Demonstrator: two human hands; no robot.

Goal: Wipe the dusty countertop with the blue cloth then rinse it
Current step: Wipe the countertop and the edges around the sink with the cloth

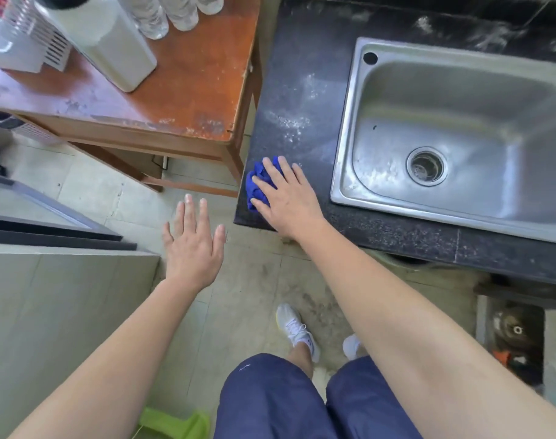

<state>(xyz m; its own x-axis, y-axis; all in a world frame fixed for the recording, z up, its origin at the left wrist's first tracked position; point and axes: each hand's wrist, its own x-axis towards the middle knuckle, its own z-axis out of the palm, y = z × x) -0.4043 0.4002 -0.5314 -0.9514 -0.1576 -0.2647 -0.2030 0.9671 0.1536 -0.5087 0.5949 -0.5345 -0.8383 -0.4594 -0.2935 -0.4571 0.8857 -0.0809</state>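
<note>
Crumpled blue cloth (256, 189) at front left corner of the surface (302, 90); right hand (289, 198) presses it, grip apart; left hand (192, 245) spread

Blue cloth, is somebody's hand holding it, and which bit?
Not really held: the right hand presses flat on top of the bunched blue cloth, fingers straight, against the countertop near its edge. The left hand is empty.

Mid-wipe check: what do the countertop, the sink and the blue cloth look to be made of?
Countertop: dark speckled stone, probably granite or a look-alike, dulled by white dust. Sink: stainless steel with a brushed finish, going by its grey sheen and soft reflections. Blue cloth: soft fabric, perhaps microfibre; it bunches in folds under the right hand.
</note>
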